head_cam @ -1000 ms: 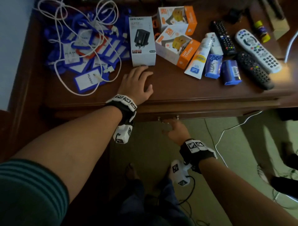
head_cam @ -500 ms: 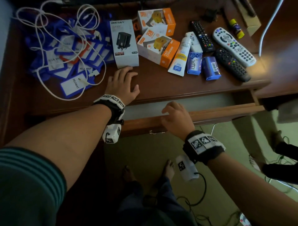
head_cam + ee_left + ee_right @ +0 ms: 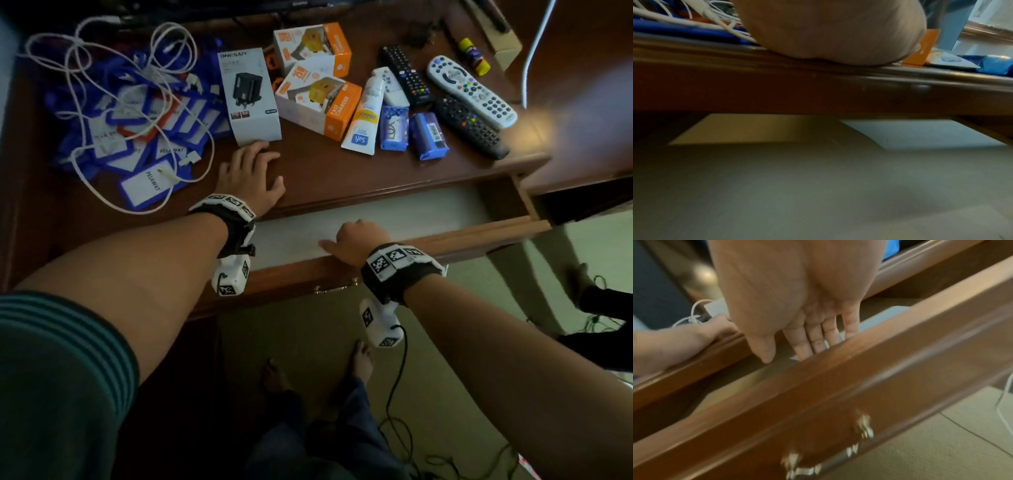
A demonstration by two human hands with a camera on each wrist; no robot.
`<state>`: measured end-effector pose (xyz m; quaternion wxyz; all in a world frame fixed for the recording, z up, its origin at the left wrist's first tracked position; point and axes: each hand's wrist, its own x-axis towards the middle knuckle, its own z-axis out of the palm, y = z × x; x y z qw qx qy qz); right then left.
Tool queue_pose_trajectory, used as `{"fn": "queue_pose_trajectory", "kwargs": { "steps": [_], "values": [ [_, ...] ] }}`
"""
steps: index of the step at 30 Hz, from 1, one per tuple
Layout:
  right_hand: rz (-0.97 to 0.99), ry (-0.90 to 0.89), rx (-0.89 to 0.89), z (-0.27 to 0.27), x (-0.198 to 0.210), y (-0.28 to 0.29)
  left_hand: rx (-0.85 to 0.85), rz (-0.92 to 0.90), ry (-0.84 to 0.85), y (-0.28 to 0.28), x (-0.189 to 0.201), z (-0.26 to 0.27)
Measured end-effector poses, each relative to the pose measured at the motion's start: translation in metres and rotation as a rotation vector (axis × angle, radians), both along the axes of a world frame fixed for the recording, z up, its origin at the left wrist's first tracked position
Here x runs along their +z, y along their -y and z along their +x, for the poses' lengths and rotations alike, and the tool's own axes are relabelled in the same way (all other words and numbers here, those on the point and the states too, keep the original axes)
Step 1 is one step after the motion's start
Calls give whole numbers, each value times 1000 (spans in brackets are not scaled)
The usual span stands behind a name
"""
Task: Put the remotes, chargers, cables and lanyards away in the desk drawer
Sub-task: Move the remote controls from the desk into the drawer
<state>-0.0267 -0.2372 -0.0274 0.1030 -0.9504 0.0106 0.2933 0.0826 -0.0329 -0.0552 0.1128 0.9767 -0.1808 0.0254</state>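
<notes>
The desk drawer (image 3: 479, 236) stands pulled out, its pale bottom bare. My right hand (image 3: 356, 236) hooks its fingers over the top edge of the drawer front (image 3: 859, 394), with the tips hidden behind it. My left hand (image 3: 251, 174) rests flat on the desk top just in front of a white charger box (image 3: 251, 99). Two orange charger boxes (image 3: 318, 102) lie beside it. Blue lanyards (image 3: 137, 116) and white cables (image 3: 191, 158) are piled at the left. Several remotes (image 3: 471, 90) lie at the right.
A cream tube (image 3: 363, 120), two blue soap packets (image 3: 428, 135) and a glue stick (image 3: 474, 56) lie among the remotes. The metal drawer handle (image 3: 828, 465) hangs below my right wrist. My feet and a black cable (image 3: 397, 377) are on the floor beneath.
The drawer went from closed to well pulled out. My right hand moved from the handle to the top of the drawer front and drew it toward me. My left hand stayed put.
</notes>
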Motion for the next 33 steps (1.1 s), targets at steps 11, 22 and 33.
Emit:
{"fn": "queue_pose_trajectory", "kwargs": {
  "steps": [11,22,33],
  "values": [
    [3,-534,-22,-82,-23,12,29,-13,-59,2,0,4],
    [259,-664,-377,-126,-3,38,26,-91,-12,3,-3,1],
    [547,-53,-556,-50,56,179,477,-254,-228,93,48,-23]
  ]
}}
